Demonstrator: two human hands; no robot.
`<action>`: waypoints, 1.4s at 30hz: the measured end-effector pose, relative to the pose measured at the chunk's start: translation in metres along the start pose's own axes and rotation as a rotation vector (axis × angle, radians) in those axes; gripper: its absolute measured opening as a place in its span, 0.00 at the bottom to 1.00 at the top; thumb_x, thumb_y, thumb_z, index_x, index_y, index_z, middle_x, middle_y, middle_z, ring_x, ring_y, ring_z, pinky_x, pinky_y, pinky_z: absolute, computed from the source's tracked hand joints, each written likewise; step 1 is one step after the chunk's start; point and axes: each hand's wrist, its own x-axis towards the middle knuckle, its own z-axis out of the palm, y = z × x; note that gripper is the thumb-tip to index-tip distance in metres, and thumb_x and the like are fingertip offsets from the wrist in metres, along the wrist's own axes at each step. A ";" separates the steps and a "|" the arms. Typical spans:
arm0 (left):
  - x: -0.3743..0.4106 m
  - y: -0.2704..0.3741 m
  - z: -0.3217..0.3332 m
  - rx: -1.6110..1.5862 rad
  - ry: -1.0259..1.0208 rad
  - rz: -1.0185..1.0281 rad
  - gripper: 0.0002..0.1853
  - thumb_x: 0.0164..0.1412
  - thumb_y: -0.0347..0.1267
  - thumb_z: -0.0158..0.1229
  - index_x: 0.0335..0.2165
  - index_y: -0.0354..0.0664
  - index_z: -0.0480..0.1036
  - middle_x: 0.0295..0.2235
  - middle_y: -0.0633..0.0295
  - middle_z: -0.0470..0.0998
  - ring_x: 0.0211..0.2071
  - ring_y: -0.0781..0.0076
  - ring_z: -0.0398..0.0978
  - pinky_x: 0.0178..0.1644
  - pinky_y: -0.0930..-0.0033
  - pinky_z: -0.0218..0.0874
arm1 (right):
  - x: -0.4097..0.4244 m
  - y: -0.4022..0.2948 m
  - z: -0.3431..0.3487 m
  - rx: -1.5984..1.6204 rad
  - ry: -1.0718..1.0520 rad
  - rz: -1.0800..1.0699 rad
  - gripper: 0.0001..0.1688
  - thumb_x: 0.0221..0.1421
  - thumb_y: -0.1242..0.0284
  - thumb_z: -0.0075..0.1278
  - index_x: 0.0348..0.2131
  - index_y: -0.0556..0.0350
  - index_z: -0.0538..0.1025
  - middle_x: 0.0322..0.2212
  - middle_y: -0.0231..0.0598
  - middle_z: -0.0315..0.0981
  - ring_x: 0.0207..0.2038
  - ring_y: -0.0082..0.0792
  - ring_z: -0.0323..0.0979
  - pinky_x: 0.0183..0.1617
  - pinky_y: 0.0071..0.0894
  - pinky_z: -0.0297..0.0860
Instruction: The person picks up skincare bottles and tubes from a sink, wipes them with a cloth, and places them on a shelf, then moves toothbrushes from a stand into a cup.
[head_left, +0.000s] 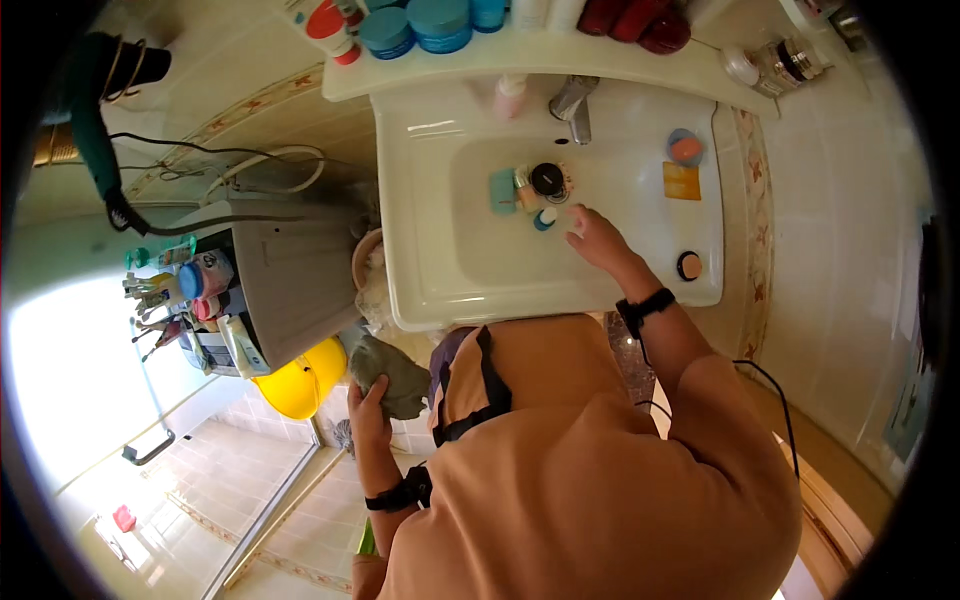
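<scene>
My left hand (369, 420) grips a grey-green cloth (388, 377) beside the front left of the white washbasin (420, 296). Over the basin, my right hand (598, 238) has its fingers apart and holds nothing. Just left of its fingertips lies a small blue-and-white container (546, 218). Behind that is a round black-lidded container (547, 178), with a small beige bottle (526, 196) and a teal flat item (502, 191) to its left. On the basin's right ledge are an orange sponge-like piece (685, 148) on a bluish round base, an orange-yellow packet (681, 181) and a round black-rimmed compact (689, 266).
A chrome faucet (576, 109) and a pink pump bottle (511, 96) stand at the basin's back, below a shelf (480, 71) of jars. Leftward are a grey appliance (296, 277) carrying toiletries, a yellow basin (309, 379) and a corded hair dryer (94, 131).
</scene>
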 end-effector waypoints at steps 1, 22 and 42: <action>-0.006 -0.001 0.005 -0.003 0.005 0.006 0.20 0.55 0.21 0.54 0.48 0.36 0.66 0.43 0.58 0.73 0.44 0.65 0.72 0.48 0.64 0.64 | 0.008 0.008 0.005 0.043 0.090 -0.053 0.23 0.51 0.69 0.53 0.47 0.54 0.68 0.40 0.50 0.69 0.44 0.47 0.68 0.47 0.40 0.66; -0.006 0.016 0.086 0.005 -0.271 -0.007 0.20 0.56 0.23 0.53 0.49 0.34 0.65 0.44 0.57 0.73 0.45 0.65 0.71 0.49 0.65 0.64 | -0.036 -0.059 -0.015 1.420 -0.390 -0.037 0.19 0.61 0.70 0.46 0.51 0.46 0.63 0.40 0.34 0.64 0.44 0.31 0.69 0.48 0.40 0.72; -0.010 0.084 0.206 0.890 -0.727 1.460 0.28 0.45 0.20 0.58 0.49 0.44 0.69 0.53 0.48 0.61 0.51 0.51 0.63 0.53 0.59 0.59 | -0.082 -0.188 -0.054 1.401 0.020 -0.050 0.14 0.59 0.73 0.48 0.45 0.53 0.67 0.36 0.35 0.67 0.35 0.25 0.72 0.35 0.25 0.74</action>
